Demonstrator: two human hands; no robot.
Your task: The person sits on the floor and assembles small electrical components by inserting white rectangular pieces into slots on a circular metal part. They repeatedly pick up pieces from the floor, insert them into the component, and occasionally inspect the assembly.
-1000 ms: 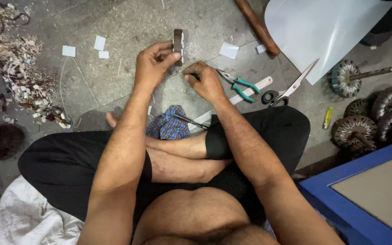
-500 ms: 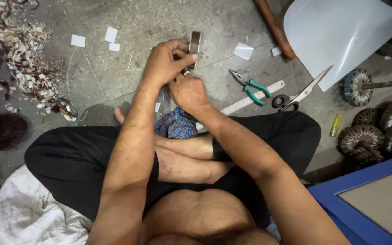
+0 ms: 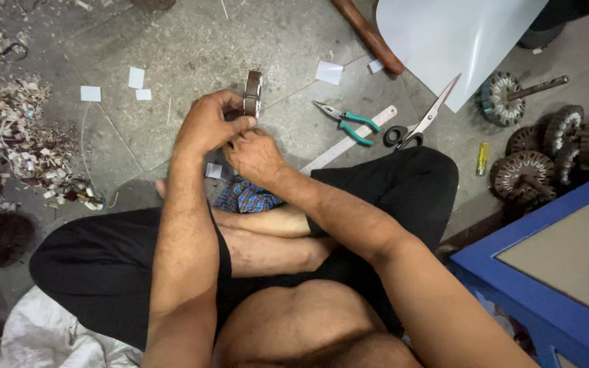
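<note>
A small repair workshop is shown here, floor-level kind of setup. The work is done right on a bare concrete floor. Pliers, scissors and a metal ruler are left lying around. Wound motor cores are piled at one side, and wire and paper scraps are heaped at the other.

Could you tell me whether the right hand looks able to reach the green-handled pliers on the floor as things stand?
Probably yes: the pliers lie on bare floor just beyond the right hand, with nothing between them, though that hand is now pressed against the left hand at the small metal part.
</note>
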